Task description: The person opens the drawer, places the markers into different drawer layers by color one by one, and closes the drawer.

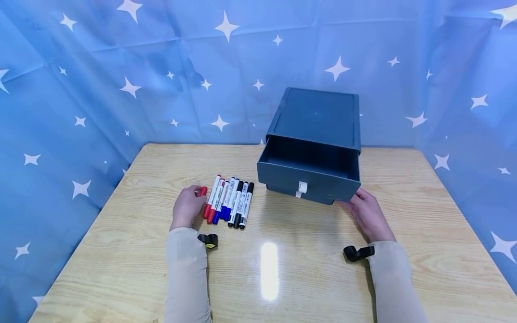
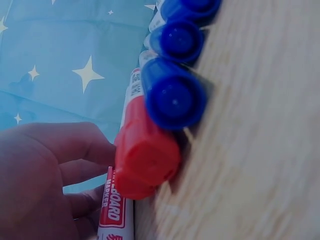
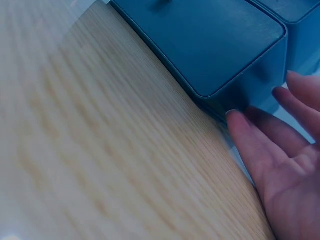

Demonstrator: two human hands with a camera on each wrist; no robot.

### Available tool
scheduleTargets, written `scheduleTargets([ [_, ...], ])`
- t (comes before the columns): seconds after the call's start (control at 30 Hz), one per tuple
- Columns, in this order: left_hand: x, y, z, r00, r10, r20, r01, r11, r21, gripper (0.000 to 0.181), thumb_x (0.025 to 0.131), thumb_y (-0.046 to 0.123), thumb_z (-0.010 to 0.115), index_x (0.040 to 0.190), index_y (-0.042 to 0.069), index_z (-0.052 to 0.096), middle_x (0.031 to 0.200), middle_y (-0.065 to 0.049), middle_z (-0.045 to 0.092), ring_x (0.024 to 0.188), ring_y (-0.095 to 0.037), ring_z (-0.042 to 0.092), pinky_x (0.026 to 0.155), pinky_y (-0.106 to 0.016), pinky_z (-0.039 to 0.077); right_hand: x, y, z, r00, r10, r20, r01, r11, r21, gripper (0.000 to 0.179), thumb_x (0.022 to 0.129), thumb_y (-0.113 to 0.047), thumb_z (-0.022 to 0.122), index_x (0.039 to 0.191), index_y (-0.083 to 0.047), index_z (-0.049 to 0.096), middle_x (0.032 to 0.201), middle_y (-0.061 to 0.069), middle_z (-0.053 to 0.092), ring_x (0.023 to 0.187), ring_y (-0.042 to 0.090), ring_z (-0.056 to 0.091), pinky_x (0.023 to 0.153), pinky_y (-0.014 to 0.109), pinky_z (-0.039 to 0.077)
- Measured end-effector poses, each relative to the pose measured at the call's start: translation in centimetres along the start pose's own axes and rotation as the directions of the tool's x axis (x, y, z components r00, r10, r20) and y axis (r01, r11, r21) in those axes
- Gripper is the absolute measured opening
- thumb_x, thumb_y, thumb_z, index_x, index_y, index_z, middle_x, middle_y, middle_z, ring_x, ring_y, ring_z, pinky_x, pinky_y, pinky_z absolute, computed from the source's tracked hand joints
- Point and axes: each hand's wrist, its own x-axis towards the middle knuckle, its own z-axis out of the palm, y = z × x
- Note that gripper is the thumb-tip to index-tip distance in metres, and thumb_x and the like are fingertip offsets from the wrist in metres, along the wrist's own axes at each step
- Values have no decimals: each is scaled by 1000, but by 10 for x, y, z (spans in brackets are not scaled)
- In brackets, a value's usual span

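My left hand (image 1: 188, 207) is at the left end of a row of whiteboard markers. Its fingers curl about a red whiteboard marker (image 2: 114, 215), whose red end (image 1: 203, 191) pokes out past them in the head view. Close beside it lie other red-capped markers (image 1: 213, 204), then blue-capped (image 1: 228, 199) and black-capped ones (image 1: 244, 204). A dark blue drawer box (image 1: 317, 116) stands at the back, its drawer (image 1: 300, 177) pulled out with no contents visible. At the drawer's right front corner is my right hand (image 1: 366, 213), fingers extended at its side; whether they press it I cannot tell.
All this is on a light wooden table (image 1: 303, 278). A blue curtain with white stars (image 1: 242, 67) hangs behind and along both sides. Each sleeve carries a black wrist camera, one on the left (image 1: 208, 241) and one on the right (image 1: 358, 253).
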Motion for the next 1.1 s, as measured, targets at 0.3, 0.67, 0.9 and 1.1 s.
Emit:
scheduleTargets([
  [0.3,-3,4,0,1000,-2,8,2,1000,20,36,87,23,51,119,5,51,101,-14,56,80,-26,49,67,-34,38,-1,-1,-1,1000,0,1,0,1000,-7,44,92,-22,48,133,-8,41,135,10,35,111,14,50,90,31,39],
  [0.67,-5,3,-3,999,30,-31,-29,999,34,32,89,27,49,113,6,58,86,-10,57,70,-23,47,61,-31,37,0,0,-1,1000,-5,8,6,1000,-15,44,92,-22,49,133,-8,42,134,9,37,110,14,51,90,31,39],
  [0.9,-5,3,-5,999,13,-42,-12,1000,14,47,89,35,50,125,5,51,118,-15,54,94,-27,50,83,-41,39,0,-1,0,1000,-3,4,3,1000,-21,46,91,-24,50,133,-7,42,133,9,37,110,13,51,90,31,39],
  [1.1,-6,2,-8,998,24,-62,-23,1000,10,47,88,36,51,125,6,52,119,-14,54,92,-26,49,81,-40,39,0,-2,0,1000,8,0,-8,1000,-22,47,90,-26,51,133,-6,41,133,9,37,110,13,51,90,31,39],
])
